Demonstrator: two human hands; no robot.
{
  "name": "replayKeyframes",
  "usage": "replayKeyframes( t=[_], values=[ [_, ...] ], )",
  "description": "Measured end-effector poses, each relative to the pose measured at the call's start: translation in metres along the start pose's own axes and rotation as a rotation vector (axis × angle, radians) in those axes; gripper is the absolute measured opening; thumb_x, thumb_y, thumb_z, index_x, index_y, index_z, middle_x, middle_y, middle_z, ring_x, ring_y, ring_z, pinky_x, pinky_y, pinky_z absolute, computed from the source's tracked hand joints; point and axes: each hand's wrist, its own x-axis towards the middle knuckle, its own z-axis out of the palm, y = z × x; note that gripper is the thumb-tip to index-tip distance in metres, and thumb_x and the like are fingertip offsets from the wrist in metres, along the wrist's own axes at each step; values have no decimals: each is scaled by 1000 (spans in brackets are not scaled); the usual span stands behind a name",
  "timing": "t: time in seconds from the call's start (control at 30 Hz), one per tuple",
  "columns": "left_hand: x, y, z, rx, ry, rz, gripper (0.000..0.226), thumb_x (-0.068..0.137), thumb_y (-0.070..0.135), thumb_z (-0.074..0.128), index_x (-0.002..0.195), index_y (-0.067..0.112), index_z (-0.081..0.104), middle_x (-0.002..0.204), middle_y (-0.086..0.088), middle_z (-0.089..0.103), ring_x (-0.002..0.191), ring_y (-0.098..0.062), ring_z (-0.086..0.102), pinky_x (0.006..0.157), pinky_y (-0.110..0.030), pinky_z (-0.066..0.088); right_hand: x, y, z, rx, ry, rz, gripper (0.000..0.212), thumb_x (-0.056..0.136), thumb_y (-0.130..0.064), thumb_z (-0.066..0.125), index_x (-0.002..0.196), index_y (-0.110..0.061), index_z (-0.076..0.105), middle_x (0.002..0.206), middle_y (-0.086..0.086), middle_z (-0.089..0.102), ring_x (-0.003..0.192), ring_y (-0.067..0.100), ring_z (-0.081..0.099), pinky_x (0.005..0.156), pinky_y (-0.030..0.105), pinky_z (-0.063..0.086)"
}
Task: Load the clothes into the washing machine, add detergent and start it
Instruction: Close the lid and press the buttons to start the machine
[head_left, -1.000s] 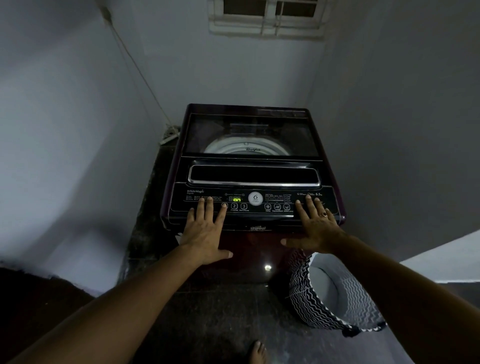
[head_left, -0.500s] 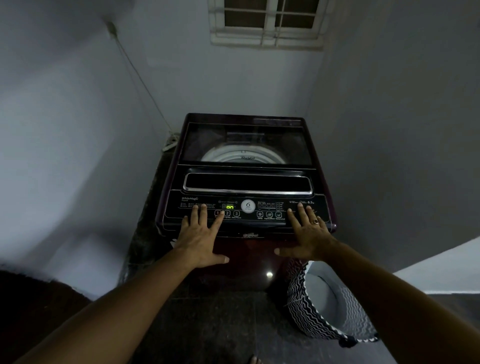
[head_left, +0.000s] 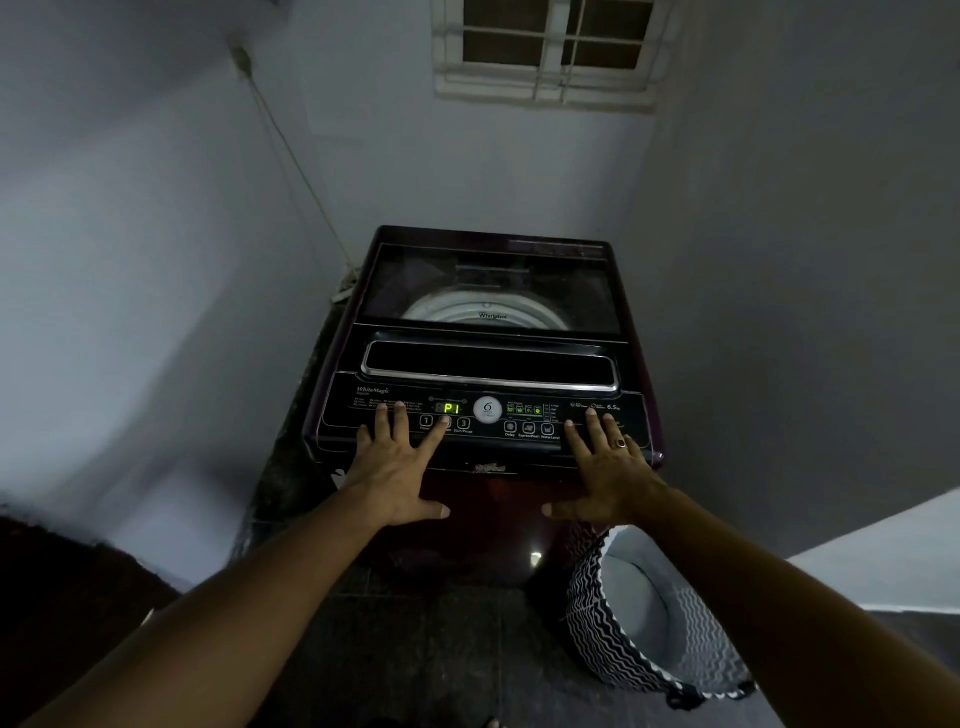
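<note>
Two bare hands lie spread and flat, fingers straight, on the front edge of the dark maroon top-loading washing machine. The left hand reaches its index fingertip onto the key between the round button marked 1 and the round Start/Pause button marked 3. The right hand rests at the far right of the glossy black control panel and grips nothing. The green digital display reads P1.

The keys sit just beside each other, so a sideways slip of that fingertip could hit 1 or 3 and either switch the machine off or start a programme not meant. The other fingers resting on the panel could also trigger something unwanted. Through the closed tinted lid only the pale drum rim shows; whether clothes or detergent are inside I cannot tell, and starting without them would waste the cycle.

The machine stands upright on the dark tiled floor in a corner, just beside a black-and-white zigzag laundry basket. Its panel faces the person and its lid side points toward the back wall. The top's long axis runs from the person toward that wall, and the panel's runs left to right.
</note>
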Motion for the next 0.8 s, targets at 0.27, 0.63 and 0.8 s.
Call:
replayKeyframes(
  t=[0.27,0.63,0.8],
  values=[
    [3,1,3,1,23,-8,131,64,89,60,153,39,-22,162,-30,-12,150,-51,-7,118,-66,17,3,-1,3,-25,-5,4,146,55,-104,39,158,-17,-17,162,24,-24,151,44,-16,121,61,4],
    [2,-1,7,9,21,7,135,60,94,55,152,38,-28,161,-30,-18,149,-51,-12,119,-66,14,2,-2,0,-16,-4,9,146,54,-104,38,159,-18,-15,162,22,-24,151,43,-17,122,62,4],
    [1,-1,4,10,10,9,134,63,91,58,151,39,-28,161,-30,-17,150,-51,-11,119,-66,14,1,-3,-1,-18,-13,9,145,55,-103,39,158,-18,-16,162,21,-25,151,42,-17,122,61,4]
  ],
)
